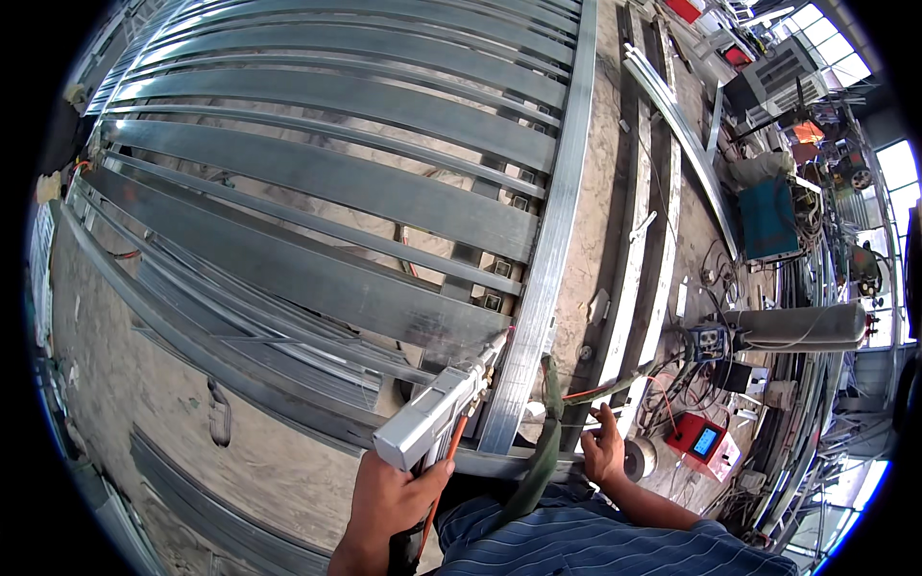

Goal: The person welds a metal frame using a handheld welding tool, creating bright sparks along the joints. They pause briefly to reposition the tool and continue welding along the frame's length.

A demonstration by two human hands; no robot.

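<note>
My left hand (386, 497) is closed round the grip of a silver, box-bodied welding gun (421, 422). Its narrow nozzle reaches up to a joint where a flat grey bar meets the long metal side rail (538, 317) of a large slatted frame (346, 182). An orange hose (445, 480) runs down from the gun past my thumb. Over to the right, my right hand (603, 451) rests by the near end of the frame, fingers apart, beside a green-sleeved cable (545, 451). Whether its fingertips touch the thin wire there is unclear.
A red machine with a lit screen (706, 440) stands on the floor at right, near a grey gas cylinder (802, 326) and a teal machine (768, 219). White-topped beams (629, 288) lie alongside the frame. Metal profiles (230, 298) lie beneath its left part.
</note>
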